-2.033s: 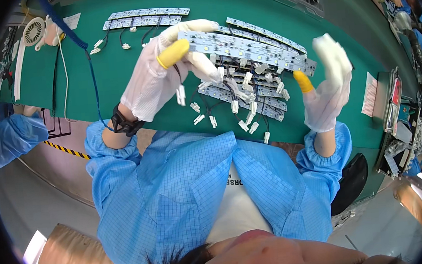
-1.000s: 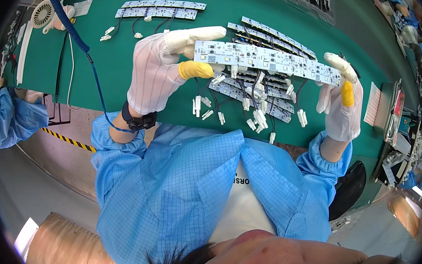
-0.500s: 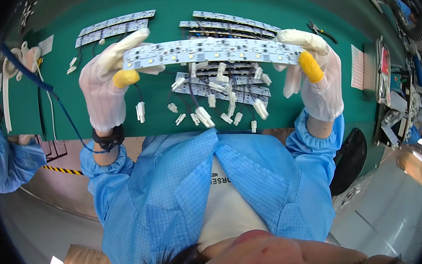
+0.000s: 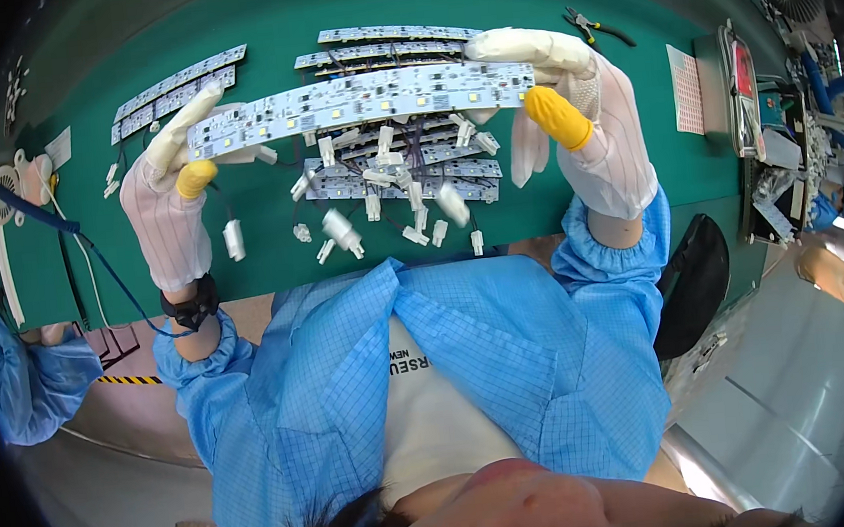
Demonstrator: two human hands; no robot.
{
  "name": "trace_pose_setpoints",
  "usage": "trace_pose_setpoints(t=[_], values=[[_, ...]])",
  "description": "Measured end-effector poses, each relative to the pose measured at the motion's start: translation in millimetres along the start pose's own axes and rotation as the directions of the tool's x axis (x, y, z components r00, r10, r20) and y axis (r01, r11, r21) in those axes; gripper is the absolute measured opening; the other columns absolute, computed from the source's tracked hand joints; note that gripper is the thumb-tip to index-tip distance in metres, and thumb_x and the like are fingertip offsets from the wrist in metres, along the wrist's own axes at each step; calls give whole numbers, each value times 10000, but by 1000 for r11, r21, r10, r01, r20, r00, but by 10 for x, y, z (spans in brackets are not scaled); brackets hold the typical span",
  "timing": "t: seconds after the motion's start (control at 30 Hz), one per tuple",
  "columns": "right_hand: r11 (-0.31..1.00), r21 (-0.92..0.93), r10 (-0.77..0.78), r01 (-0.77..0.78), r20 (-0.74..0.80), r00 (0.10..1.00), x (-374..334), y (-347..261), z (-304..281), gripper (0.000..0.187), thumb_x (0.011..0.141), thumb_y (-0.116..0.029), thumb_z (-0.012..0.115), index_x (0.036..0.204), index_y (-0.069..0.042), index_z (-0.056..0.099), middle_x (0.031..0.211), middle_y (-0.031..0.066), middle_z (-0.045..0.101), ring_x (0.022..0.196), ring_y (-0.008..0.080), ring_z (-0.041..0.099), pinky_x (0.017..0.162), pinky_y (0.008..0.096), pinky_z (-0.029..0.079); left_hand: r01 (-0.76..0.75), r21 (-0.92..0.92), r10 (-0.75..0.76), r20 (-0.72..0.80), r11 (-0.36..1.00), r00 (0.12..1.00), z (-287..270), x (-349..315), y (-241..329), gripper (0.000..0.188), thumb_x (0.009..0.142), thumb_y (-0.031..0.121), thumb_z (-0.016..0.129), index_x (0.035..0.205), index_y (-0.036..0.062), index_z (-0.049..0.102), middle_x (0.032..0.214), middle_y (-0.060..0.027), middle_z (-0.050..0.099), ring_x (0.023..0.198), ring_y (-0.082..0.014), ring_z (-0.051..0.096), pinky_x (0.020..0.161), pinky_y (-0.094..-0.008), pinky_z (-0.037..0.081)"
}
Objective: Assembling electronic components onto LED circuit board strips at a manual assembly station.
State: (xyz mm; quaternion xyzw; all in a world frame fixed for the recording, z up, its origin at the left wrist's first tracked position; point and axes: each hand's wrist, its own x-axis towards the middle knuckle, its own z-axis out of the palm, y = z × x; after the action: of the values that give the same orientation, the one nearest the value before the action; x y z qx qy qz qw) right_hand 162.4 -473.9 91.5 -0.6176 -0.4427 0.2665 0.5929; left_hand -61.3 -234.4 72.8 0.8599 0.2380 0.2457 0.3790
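A long white LED circuit board strip (image 4: 358,105) is held up above the bench between both my hands, its left end slightly lower. My left hand (image 4: 174,150), in a white striped glove with a yellow thumb cot, pinches the left end. My right hand (image 4: 553,91), gloved the same way, grips the right end with the thumb in front and fingers behind. White plug connectors (image 4: 342,232) dangle on dark wires below the strip, some blurred. Behind and beneath it lies a pile of similar LED strips (image 4: 392,35), partly hidden by the held one.
Two more LED strips (image 4: 180,76) lie at the back left of the green bench mat (image 4: 250,22). Pliers (image 4: 597,27) rest at the back right, near a printed sheet (image 4: 685,90). A small fan (image 4: 4,195) stands left; a blue coiled cord (image 4: 121,270) runs to my left wrist.
The strip and both hands have shifted left in the view, and the strip's right end has risen relative to its left. The hanging connectors have swung. Both hands keep their hold.
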Motion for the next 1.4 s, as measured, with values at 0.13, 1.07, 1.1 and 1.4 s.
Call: trace_pose_setpoints(t=[0.13, 1.07, 1.1, 1.4], values=[[986, -16, 163, -164, -55, 985, 32, -106, -8, 561, 891, -412, 590, 1194, 59, 561, 748, 61, 641, 491, 89, 563, 475, 181, 388, -4, -329, -3, -20, 944, 1000, 22, -27, 93, 633, 765, 361, 738, 1215, -58, 587, 1013, -126, 692, 838, -153, 664, 749, -238, 508], [993, -19, 119, -119, -23, 993, 108, 137, 12, 545, 898, -385, 550, 1212, 60, 552, 609, 31, 556, 468, 73, 511, 476, 178, 368, -167, -186, 165, -23, 968, 986, -26, -33, 181, 345, 788, 257, 720, 1057, 42, 710, 908, -83, 714, 732, -139, 652, 671, -245, 501], [989, -49, 136, -140, -65, 989, 99, 109, 30, 664, 873, -495, 555, 1215, 74, 542, 581, 22, 545, 447, 71, 495, 458, 175, 363, -163, -184, 161, -25, 969, 987, -24, -42, 139, 345, 788, 257, 720, 1057, 42, 710, 908, -83, 714, 732, -139, 652, 671, -245, 501], [981, 75, 181, -179, -15, 983, -22, -102, 112, 800, 779, -550, 659, 1213, 106, 511, 1036, 161, 634, 498, 102, 575, 470, 169, 412, -113, 211, 121, -24, 971, 992, 18, 74, -22, 367, 895, 292, 614, 1192, 77, 634, 717, -62, 698, 615, -146, 608, 584, -263, 476]])
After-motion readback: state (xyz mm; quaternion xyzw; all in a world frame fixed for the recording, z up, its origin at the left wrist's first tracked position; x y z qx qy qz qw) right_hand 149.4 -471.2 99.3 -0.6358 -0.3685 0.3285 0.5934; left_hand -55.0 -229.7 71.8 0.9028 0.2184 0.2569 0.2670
